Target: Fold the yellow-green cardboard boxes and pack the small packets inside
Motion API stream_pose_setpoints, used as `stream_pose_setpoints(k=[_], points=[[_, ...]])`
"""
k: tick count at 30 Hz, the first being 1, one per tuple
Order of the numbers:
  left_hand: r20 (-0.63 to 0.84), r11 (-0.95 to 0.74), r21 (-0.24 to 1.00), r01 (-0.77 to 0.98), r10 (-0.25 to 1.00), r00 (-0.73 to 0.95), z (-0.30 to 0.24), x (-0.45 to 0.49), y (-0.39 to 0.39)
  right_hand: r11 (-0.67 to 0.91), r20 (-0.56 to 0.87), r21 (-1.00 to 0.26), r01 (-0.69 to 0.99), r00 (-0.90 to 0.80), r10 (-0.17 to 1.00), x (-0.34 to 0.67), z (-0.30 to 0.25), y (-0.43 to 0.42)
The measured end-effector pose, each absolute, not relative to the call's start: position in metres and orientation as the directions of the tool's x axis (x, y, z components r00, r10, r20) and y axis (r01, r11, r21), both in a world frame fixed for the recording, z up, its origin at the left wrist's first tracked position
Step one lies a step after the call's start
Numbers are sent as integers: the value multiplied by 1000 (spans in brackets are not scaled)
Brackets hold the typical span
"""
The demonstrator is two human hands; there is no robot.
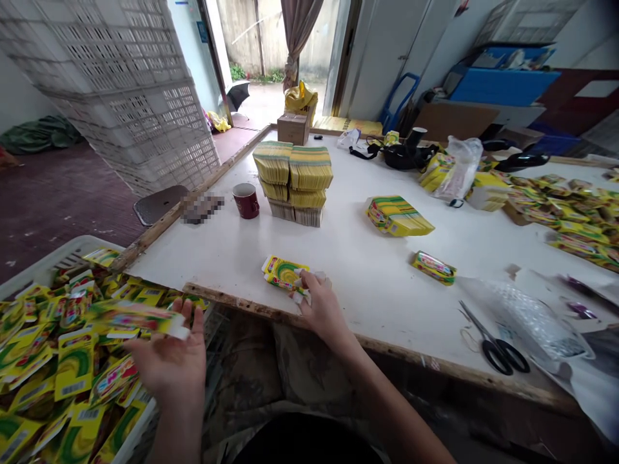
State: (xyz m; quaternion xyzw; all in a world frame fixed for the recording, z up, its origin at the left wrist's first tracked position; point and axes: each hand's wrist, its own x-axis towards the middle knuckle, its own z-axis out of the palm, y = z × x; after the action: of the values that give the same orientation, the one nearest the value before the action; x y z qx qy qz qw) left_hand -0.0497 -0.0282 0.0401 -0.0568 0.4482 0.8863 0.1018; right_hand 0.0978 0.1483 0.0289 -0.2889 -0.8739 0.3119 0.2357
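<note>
The left hand [171,361] is at a blurred packet [133,317]; its grip I cannot tell. The right hand [319,299] clasps a carton [280,270].

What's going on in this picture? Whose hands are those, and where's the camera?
There's no robot: these are one person's own hands, seen by a camera on their head, looking forward and down. The right hand holds one end of a yellow box on the white table. Near the left hand, above a crate full of yellow packs, is a blurry carton; I can't tell if it's gripped. The table also has stacked cartons, a dark red mug and black-handled scissors.
</note>
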Motion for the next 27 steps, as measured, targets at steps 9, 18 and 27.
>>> stream_pose_setpoints(k=[9,18,27], points=[[-511,-570,586,-577,293,-808,26,-49,-21,644,104,-317,696,-650,753,82,6,156],[-561,-472,590,-656,345,-753,21,-39,-13,601,42,-332,727,-625,780,79,11,160],[-460,-372,655,-658,494,-738,12,-13,-8,600,165,-530,600,-621,766,83,2,164]])
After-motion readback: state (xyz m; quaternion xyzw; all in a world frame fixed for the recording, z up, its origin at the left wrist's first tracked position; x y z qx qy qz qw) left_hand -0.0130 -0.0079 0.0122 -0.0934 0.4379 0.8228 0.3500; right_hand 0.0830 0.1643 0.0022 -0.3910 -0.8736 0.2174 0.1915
